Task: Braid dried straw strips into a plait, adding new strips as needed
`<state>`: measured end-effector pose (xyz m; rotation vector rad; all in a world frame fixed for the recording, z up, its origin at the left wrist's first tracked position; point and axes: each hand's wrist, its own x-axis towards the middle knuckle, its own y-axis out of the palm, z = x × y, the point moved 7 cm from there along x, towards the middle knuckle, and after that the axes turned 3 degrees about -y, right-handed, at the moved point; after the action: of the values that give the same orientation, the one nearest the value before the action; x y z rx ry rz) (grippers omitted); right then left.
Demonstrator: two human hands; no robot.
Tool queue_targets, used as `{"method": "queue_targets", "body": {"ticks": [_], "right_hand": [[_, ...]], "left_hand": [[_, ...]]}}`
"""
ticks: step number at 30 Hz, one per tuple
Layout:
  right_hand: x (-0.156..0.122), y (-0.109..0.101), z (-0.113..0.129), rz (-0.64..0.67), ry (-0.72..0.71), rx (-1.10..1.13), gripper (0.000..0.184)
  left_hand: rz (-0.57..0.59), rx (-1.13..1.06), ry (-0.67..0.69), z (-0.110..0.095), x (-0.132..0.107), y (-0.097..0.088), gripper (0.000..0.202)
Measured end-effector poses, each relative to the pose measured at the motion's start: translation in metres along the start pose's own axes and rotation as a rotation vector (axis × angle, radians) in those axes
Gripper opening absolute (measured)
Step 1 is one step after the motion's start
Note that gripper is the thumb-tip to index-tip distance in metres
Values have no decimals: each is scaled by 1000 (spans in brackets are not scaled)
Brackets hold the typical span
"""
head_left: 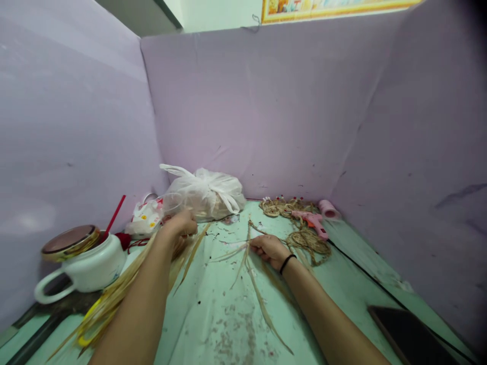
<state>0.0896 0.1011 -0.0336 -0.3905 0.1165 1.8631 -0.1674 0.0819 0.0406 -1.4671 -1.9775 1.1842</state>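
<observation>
My right hand (270, 248), with a black band at its wrist, pinches a thin braid of dried straw. Loose straw strands (261, 299) fan out from its fingers over the table. My left hand (182, 225) is closed above a bundle of long dried straw (125, 284); what its fingers hold is hidden. Part of that bundle lies behind and under my left forearm. To the right of my right hand, coils of finished straw braid (308, 243) rest on the table beside a pink glue gun (310, 219).
A knotted white plastic bag (209, 190) stands against the back partition. At left are a white chamber-pot-like mug (95, 263) with a round lid-like piece (70, 242), and a red-and-white packet (146, 218). A pink roll (329, 209), black cord (373, 276) and dark flat device (407, 332) lie right.
</observation>
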Motion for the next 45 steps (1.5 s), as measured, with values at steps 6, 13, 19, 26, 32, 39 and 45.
{"method": "queue_targets", "body": {"ticks": [6,13,19,26,32,39,45], "right_hand": [[1,0,-1,6,6,-15,16],[-2,0,1,-13,5,-12,14],[-3,0,3,-17,6,6,14],[-2,-1,3,-8,-8,7,12],[-2,0,3,5,-14,18,12],[-1,-1,2,12,-11,30,13],[1,-1,1,15,-20,35,10]], "left_hand": [[-126,173,3,-1,8,16,6],[-216,311,36,-12,9,37,12],[-168,50,143,-30,8,42,12],[256,-248,186,-74,-24,91,5],[332,-185,175,-78,-35,109,8],[296,-240,273,-82,-34,113,12],[213,-277,276,-81,-28,115,11]]}}
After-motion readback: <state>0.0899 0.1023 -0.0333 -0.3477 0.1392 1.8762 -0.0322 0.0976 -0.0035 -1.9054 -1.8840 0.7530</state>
